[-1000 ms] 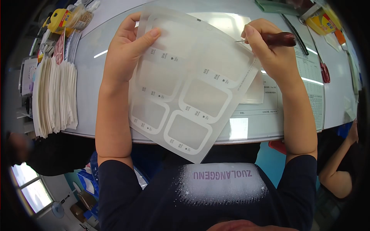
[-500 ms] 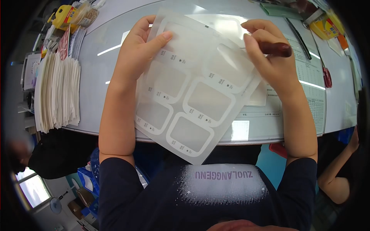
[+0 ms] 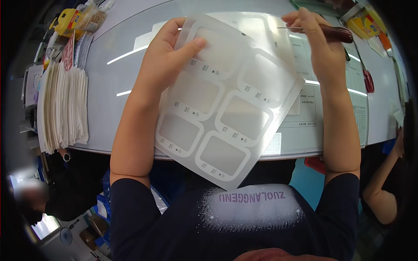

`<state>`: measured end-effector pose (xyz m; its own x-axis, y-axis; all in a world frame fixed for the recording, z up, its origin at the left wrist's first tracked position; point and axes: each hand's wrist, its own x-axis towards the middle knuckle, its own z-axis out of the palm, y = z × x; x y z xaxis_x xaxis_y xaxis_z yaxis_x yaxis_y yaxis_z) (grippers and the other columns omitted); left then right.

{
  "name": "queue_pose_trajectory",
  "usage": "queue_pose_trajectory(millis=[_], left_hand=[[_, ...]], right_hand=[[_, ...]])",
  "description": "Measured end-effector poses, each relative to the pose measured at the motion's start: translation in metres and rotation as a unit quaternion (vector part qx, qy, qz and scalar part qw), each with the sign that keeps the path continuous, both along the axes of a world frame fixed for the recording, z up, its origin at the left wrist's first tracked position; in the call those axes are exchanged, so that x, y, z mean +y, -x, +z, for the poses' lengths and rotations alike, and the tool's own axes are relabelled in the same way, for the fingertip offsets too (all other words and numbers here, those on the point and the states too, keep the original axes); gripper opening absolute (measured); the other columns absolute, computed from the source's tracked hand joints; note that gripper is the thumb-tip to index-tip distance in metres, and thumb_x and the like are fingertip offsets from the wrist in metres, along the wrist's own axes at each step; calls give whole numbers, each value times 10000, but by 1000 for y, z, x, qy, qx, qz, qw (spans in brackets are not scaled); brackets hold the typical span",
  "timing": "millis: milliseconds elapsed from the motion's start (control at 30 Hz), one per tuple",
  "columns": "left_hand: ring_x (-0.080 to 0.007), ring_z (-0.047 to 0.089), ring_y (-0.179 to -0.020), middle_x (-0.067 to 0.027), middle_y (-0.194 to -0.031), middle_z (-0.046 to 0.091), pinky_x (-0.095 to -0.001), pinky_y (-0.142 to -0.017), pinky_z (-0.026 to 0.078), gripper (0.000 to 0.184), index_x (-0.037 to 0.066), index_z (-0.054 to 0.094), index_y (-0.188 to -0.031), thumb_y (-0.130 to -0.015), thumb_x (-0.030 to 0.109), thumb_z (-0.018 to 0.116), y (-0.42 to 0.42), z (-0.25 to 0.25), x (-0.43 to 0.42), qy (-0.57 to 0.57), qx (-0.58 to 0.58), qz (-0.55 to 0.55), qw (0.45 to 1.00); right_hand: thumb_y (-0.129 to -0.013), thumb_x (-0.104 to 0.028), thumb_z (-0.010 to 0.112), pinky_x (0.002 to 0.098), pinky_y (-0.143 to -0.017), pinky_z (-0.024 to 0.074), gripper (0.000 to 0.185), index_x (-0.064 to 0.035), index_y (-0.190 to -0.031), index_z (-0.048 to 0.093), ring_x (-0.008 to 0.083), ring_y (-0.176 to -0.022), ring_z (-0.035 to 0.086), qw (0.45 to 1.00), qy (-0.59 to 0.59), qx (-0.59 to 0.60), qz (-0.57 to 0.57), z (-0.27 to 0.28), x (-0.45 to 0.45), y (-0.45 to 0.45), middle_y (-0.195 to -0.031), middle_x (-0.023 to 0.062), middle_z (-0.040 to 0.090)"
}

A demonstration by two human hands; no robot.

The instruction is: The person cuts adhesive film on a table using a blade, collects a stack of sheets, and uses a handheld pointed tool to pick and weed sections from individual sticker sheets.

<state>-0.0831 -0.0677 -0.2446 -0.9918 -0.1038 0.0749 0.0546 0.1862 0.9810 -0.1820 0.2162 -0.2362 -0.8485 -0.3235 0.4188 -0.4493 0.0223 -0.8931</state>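
In the head view, the translucent printed sheet [image 3: 233, 101] lies at four o'clock from the nearer left hand [image 3: 167, 54] and eight o'clock from the right hand [image 3: 324, 52], its long axis running one to seven. The left hand pinches its upper-left edge, thumb on top. The right hand's fingers curl closed around a dark-handled pointed tool [image 3: 336, 34], tip toward nine, apart from the sheet.

- There are two bare hands: one left hand [image 3: 167, 54], one right hand [image 3: 320, 45]
- One held translucent sheet [image 3: 228, 102]
- Six rounded windows [image 3: 224, 156] on that sheet
- One pointed tool [image 3: 337, 34]
- Two yellow containers [image 3: 68, 21]
- One stack of white papers [image 3: 65, 108]
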Motion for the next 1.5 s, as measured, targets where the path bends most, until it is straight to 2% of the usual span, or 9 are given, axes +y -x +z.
queue_pose_trajectory(millis=[200, 400, 633, 733, 833, 1133, 1233, 1333, 1500], left_hand=[[-149, 661, -872, -94, -1031, 688, -291, -776, 529, 395, 32, 567, -1220, -889, 197, 705, 0, -3, 24, 2, 21, 0, 1000], [-149, 668, -903, -105, -1052, 689, -288, -792, 531, 403, 25, 555, -1227, -893, 194, 704, -1, -3, 35, -26, 22, -7, 999], [-148, 676, -925, -110, -1047, 693, -279, -797, 535, 447, 15, 531, -1252, -893, 210, 712, -4, -2, 35, -42, 3, -41, 998], [-148, 677, -919, -107, -1040, 695, -275, -795, 535, 447, 20, 534, -1251, -894, 220, 713, -3, -4, 34, -44, 3, -40, 998], [-150, 677, -919, -108, -1037, 694, -275, -794, 534, 445, 23, 536, -1251, -897, 227, 710, -3, -4, 34, -48, -4, -45, 998], [-160, 674, -926, -114, -1065, 684, -283, -789, 539, 418, 27, 540, -1247, -902, 207, 693, -5, -2, 34, -46, 0, -43, 998], [-157, 673, -928, -113, -1070, 681, -284, -788, 543, 410, 25, 539, -1247, -904, 195, 686, -7, 2, 33, -49, -11, -46, 998], [-155, 673, -928, -113, -1075, 679, -283, -788, 545, 403, 25, 541, -1244, -904, 186, 682, -7, 2, 35, -47, -1, -45, 998], [-161, 677, -938, -117, -1079, 679, -283, -805, 545, 448, 11, 553, -1243, -875, 211, 713, -6, 3, 31, -55, 2, -71, 996]], right_hand=[[-973, -195, 601, 302, -803, 477, 259, 0, -807, 632, 164, -858, 604, 999, -24, 31, 0, -5, -10, -17, -900, 90, 646], [-957, -199, 640, 372, -854, 466, 223, -24, -818, 641, 244, -999, 607, 976, -55, 208, 17, -3, -32, -20, -908, 120, 636], [-931, -207, 670, 388, -878, 460, 217, -26, -814, 644, 289, -1064, 596, 982, -74, 176, -4, -1, -40, -15, -960, 146, 637], [-927, -204, 675, 356, -861, 464, 224, -21, -802, 645, 253, -1020, 607, 982, -54, 180, 10, -7, -36, -10, -970, 154, 634], [-960, -320, 648, 258, -748, 466, 323, -12, -872, 687, 125, -830, 599, 988, -112, 101, -10, -3, -35, -25, -1158, 81, 637], [-935, -272, 683, 243, -723, 463, 249, -28, -891, 691, 118, -811, 599, 983, -127, 132, -7, -5, -38, -28, -1161, 69, 644], [-945, -197, 653, 306, -842, 469, 181, -30, -877, 652, 191, -959, 607, 980, -178, 87, 14, 6, -39, -30, -974, 126, 640], [-937, -261, 680, 242, -720, 458, 240, -26, -890, 690, 110, -811, 592, 977, -132, 167, 13, -1, -35, -26, -1153, 63, 645], [-939, -251, 675, 244, -720, 456, 231, -29, -876, 686, 105, -812, 585, 977, -133, 163, 18, -3, -35, -26, -1148, 59, 644]])
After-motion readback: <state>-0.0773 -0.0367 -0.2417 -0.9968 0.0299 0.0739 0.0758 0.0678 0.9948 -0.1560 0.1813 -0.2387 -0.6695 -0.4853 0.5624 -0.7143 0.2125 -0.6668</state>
